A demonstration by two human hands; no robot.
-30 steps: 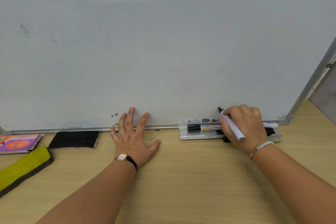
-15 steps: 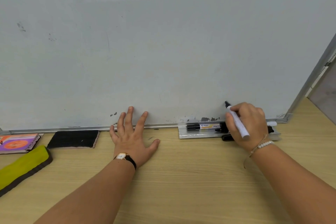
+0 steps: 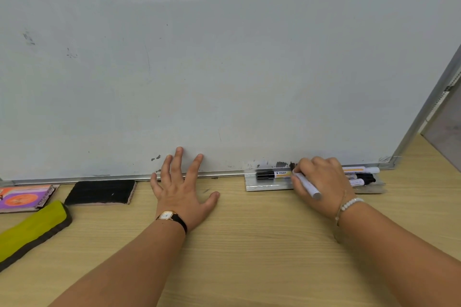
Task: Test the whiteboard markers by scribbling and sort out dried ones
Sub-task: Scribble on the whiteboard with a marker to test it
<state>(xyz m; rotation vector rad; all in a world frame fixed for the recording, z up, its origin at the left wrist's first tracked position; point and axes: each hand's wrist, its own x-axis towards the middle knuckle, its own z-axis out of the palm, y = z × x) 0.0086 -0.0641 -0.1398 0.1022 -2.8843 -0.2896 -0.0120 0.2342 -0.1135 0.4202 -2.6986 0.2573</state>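
A large whiteboard (image 3: 224, 57) stands on the wooden table, leaning back. My right hand (image 3: 321, 182) grips a white uncapped marker (image 3: 308, 185), its black tip low on the board near the bottom frame beside dark smudges (image 3: 282, 164). Under that hand lies a metal marker tray (image 3: 267, 185) with a capped Pilot marker (image 3: 273, 174) at its left and several more markers (image 3: 361, 177) at its right, partly hidden by the hand. My left hand (image 3: 182, 189) rests flat on the table, fingers spread, fingertips against the board's lower edge.
A black felt eraser (image 3: 99, 192) lies by the board's frame at left. Further left sit an orange and purple eraser box (image 3: 25, 198) and a yellow-green cloth pouch (image 3: 30, 229). The board's metal frame corner (image 3: 389, 161) stands at right.
My right hand has brought the marker tip down and to the left, from higher on the board to just above the bottom frame. The left hand has stayed put.
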